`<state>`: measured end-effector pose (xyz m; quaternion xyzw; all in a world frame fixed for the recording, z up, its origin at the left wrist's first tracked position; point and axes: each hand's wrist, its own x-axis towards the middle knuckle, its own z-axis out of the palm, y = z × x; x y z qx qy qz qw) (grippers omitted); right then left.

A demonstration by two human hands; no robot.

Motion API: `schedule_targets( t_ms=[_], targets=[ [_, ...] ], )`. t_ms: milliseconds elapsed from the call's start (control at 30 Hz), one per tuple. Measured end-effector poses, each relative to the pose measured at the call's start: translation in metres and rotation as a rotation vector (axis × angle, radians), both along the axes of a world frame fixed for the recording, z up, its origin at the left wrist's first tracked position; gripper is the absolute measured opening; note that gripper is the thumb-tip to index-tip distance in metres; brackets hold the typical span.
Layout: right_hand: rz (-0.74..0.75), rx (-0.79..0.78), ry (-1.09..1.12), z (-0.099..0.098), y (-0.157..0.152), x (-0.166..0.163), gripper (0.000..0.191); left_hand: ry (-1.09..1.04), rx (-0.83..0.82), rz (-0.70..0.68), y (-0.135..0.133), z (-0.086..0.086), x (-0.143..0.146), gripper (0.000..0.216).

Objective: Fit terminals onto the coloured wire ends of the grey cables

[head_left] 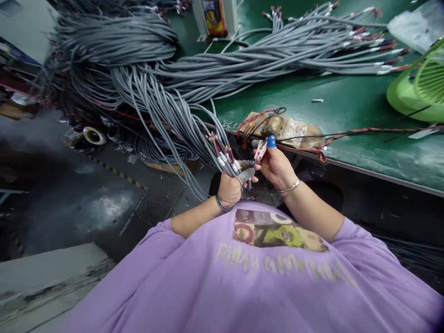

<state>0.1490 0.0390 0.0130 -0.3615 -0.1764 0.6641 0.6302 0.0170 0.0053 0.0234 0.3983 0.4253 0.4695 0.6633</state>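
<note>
Your purple shirt (263, 293) is nearest. Just beyond it, your left hand (231, 187) is closed around a bunch of grey cables (169, 108), with coloured wire ends (218, 148) sticking up above the fist. Beside it, your right hand (276, 165), a blue cover (271, 141) on its thumb, pinches a pale pink clip (260, 151) near the edge of the green bench (360, 101). On the bench, a taped bundle (298, 130) lies past your hands, and a fan (418, 90) stands to the right. Farther back, more cables (270, 53) stretch towards a plastic bag (418, 25).
</note>
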Motion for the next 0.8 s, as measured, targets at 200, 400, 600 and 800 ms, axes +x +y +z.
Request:
schedule_targets(
  t_ms=[200, 400, 600, 800],
  targets=[
    [0.098, -0.067, 0.076, -0.006, -0.005, 0.006, 0.058, -0.022, 0.005, 0.002, -0.001, -0.001, -0.004, 0.033],
    [0.103, -0.143, 0.105, -0.017, -0.015, 0.021, 0.052, -0.022, -0.024, -0.034, -0.001, -0.007, -0.012, 0.034],
    [0.056, -0.209, -0.041, -0.027, -0.031, 0.042, 0.048, -0.081, -0.054, -0.084, 0.004, -0.009, -0.012, 0.04],
    [0.008, -0.135, -0.305, -0.028, -0.055, 0.06, 0.046, -0.044, -0.062, -0.127, 0.005, -0.014, -0.009, 0.043]
  ],
)
